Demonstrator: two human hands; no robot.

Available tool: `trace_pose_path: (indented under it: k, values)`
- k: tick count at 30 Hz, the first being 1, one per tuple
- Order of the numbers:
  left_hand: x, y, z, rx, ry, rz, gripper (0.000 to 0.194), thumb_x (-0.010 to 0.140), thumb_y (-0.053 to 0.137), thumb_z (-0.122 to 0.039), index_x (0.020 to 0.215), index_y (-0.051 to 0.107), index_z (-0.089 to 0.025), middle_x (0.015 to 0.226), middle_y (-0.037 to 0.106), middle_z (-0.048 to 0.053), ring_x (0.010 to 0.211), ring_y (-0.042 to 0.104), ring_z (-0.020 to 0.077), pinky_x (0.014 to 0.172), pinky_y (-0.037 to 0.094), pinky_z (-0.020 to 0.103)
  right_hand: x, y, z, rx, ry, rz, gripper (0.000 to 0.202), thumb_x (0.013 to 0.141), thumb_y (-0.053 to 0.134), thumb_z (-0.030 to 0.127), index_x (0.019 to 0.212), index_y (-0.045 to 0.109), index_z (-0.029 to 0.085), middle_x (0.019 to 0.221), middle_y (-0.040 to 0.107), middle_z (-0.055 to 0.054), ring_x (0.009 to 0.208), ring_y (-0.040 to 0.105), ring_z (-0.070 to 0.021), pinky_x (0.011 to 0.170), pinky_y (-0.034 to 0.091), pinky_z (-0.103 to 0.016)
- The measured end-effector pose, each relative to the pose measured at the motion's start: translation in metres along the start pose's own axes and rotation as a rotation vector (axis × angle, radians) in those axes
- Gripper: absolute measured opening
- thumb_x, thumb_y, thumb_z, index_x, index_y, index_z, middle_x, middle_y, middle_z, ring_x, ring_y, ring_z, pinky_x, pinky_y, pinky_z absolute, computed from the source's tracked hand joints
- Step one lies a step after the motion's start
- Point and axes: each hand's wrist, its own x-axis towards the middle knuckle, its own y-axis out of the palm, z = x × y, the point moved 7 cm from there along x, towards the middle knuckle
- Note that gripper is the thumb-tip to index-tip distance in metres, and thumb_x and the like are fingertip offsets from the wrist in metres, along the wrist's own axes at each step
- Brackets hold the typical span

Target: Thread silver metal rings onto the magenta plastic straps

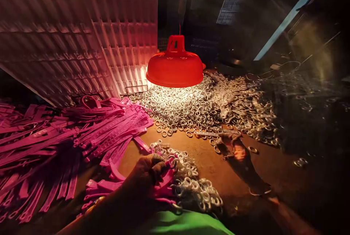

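My left hand is closed around a pink plastic strap at the near side of the table, with a metal ring at its end. Light covers wrap some of its fingers. Just right of that hand lies a small pile of metal rings, with more pink straps beneath the wrist. My right hand reaches to the near edge of the large heap of rings. Out of it, leftward, juts a thin, light, ridged rod, which the fingers seem to grip. Loose rings lie beside the fingertips; shadow hides the grip's detail.
A red lamp hangs low over the ring heap. Many pink straps spread across the left side. Behind them stands a corrugated panel. Single rings lie on the brown tabletop; the right side is dark.
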Motion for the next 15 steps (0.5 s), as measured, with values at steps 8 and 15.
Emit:
trace_pose_path:
  k: [8,15]
  values:
    - [-0.010,-0.008,-0.012,0.009,0.052,-0.103,0.044,0.073,0.074,-0.055,0.067,0.059,-0.014,0.052,0.050,-0.005,0.047,0.039,0.0064,0.048,0.029,0.022,-0.033,0.103,0.152,0.382,-0.495,0.740,0.062,0.090,0.061,0.040,0.142,0.040,0.013,0.117,0.063,-0.016,0.104,0.062,-0.0217,0.088,0.053,-0.036]
    - [-0.019,-0.010,-0.019,-0.113,0.012,-0.067,0.040,0.068,0.079,-0.049,0.065,0.062,-0.014,0.055,0.050,-0.005,0.050,0.035,0.0053,0.051,0.025,0.022,-0.060,0.127,0.142,0.335,-0.311,0.873,0.042,0.099,0.044,0.052,0.117,0.058,0.016,0.059,0.048,0.004,0.049,0.040,-0.0088,0.048,0.035,-0.019]
